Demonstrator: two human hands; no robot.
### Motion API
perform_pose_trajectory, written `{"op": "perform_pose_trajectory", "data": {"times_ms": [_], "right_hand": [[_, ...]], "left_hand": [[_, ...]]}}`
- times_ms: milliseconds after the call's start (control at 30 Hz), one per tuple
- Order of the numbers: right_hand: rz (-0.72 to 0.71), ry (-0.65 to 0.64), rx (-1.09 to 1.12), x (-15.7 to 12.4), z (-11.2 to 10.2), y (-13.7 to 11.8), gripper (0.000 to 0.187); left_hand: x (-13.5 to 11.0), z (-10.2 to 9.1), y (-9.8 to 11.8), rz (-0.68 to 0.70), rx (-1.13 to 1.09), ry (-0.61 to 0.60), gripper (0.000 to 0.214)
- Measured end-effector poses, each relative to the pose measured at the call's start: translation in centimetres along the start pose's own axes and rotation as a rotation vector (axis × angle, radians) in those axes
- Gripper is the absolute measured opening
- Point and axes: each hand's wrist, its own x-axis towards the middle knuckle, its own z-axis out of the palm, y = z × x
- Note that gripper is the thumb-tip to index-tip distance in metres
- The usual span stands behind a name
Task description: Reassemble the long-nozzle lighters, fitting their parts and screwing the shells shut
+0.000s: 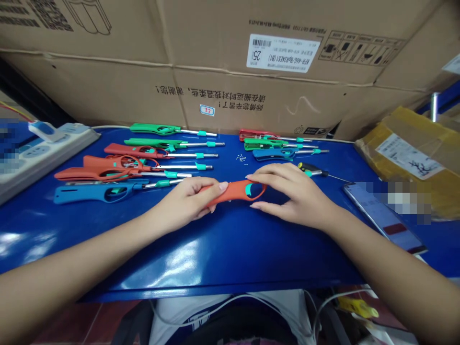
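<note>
An orange long-nosed lighter lies level between my hands, just above the blue table. My left hand is closed round its handle end, thumb on top. At its front end, my right hand has the fingers along the upper edge and the thumb at the lower edge, by the turquoise trigger. The lighter's metal nozzle is hidden behind my right hand. To the left lie several more lighters, among them a blue lighter and a green lighter. Beyond my right hand are a red lighter, a green lighter and a blue lighter.
Small white pins are scattered behind the held lighter. A yellow-and-black screwdriver lies by my right hand, with a phone farther right. A power strip, a large carton and a taped box border the table.
</note>
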Motion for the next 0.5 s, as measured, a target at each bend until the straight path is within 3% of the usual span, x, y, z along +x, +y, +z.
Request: {"op": "perform_pose_trajectory", "data": {"times_ms": [67, 133, 233, 367, 500], "right_hand": [[-0.047, -0.031, -0.028, 0.0, -0.1, 0.0, 0.039], [-0.061, -0.051, -0.038, 0.1, -0.1, 0.0, 0.033], [-0.031, -0.058, -0.042, 0.0, 0.1, 0.0, 0.027], [0.018, -0.081, -0.004, 0.0, 0.4, -0.3, 0.027], [0.046, -0.117, 0.059, 0.0, 0.9, -0.6, 0.03]], "left_hand": [[0.3, 0.2, -0.1, -0.124, -0.168, -0.091, 0.054], [0.4, 0.3, -0.3, -0.102, -0.19, -0.105, 0.054], [0.4, 0.6, -0.6, 0.08, -0.08, -0.025, 0.043], [0.2, 0.7, -1.0, 0.437, 0.195, 0.144, 0.035], [0.1, 0.6, -1.1, 0.589, 0.285, 0.139, 0.024]]}}
